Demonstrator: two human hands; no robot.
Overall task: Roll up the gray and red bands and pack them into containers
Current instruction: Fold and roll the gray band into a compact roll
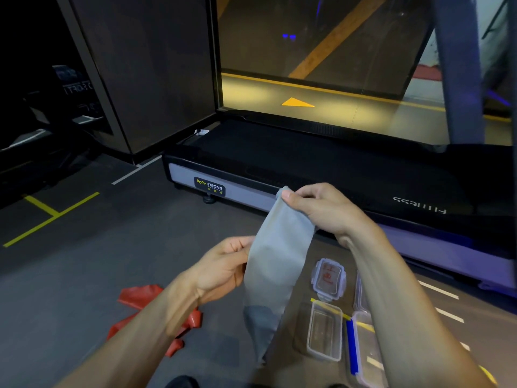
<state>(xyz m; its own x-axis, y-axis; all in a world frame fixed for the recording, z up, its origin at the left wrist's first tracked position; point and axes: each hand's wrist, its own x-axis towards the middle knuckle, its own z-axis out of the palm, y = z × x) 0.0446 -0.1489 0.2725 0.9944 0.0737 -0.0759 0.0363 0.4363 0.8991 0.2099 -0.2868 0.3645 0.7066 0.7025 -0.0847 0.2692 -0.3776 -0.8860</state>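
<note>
Dim interior, sharp at centre. Warm yellow glow beyond the window (321, 51), pooled on the floor outside. Violet cast along the treadmill (335, 169) edge at right. Left side nearly black. Wide-angle bending at edges; forearms slightly blurred near bottom.

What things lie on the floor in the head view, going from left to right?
Red band → hanging end of the gray band → open clear container → blue-edged container.
</note>
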